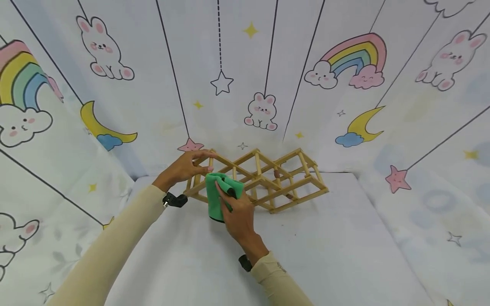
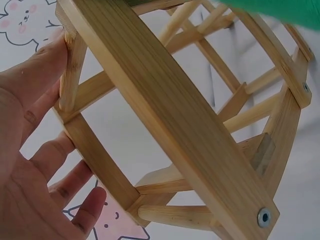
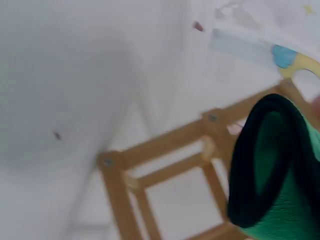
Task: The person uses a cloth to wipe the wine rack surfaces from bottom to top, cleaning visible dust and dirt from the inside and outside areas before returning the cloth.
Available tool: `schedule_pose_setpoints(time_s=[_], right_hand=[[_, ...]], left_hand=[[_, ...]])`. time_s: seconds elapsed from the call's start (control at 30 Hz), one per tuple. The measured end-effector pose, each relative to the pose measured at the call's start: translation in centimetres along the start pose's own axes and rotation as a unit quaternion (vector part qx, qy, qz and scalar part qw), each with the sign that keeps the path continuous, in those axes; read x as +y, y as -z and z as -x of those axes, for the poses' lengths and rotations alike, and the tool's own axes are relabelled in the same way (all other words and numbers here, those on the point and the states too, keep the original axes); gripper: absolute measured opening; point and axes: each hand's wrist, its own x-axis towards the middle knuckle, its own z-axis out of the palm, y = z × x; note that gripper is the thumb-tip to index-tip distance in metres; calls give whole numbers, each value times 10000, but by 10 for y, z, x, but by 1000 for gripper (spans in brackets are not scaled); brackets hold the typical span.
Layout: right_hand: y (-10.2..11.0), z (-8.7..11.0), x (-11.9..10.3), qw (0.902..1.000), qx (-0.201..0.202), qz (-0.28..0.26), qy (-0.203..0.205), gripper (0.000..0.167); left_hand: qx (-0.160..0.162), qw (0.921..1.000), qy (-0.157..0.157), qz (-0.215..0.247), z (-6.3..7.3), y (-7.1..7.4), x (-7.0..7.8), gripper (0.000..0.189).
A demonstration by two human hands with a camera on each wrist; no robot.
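Nearest, the right hand pinches a folded green cloth with dark edging, which lies under its fingers, before the left part of a light-brown lattice rack of wooden bars. Beyond, the left hand grips the rack's left end. The rack stands on a white desk.

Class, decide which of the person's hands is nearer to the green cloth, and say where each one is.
Right. The right hand grips the green cloth; the left hand is off to the cloth's left, touching the wooden rack.
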Motion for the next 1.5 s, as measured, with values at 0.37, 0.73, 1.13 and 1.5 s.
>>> schedule_pose_setpoints(time_s=[0.37, 0.73, 1.13, 1.5], right_hand=[[2, 29, 7, 9939, 373, 154, -1028, 49], [-43, 9, -21, 9994, 237, 262, 29, 47], [-52, 25, -21, 9958, 803, 29, 438, 49], [-65, 43, -24, 9993, 196, 155, 267, 42]], left_hand=[[-1, 9999, -57, -130, -2, -4, 4, 50], [53, 9996, -244, -112, -6, -5, 3, 50], [84, 9994, -294, -189, -3, -4, 6, 49], [105, 9995, -203, -200, -3, -4, 4, 48]])
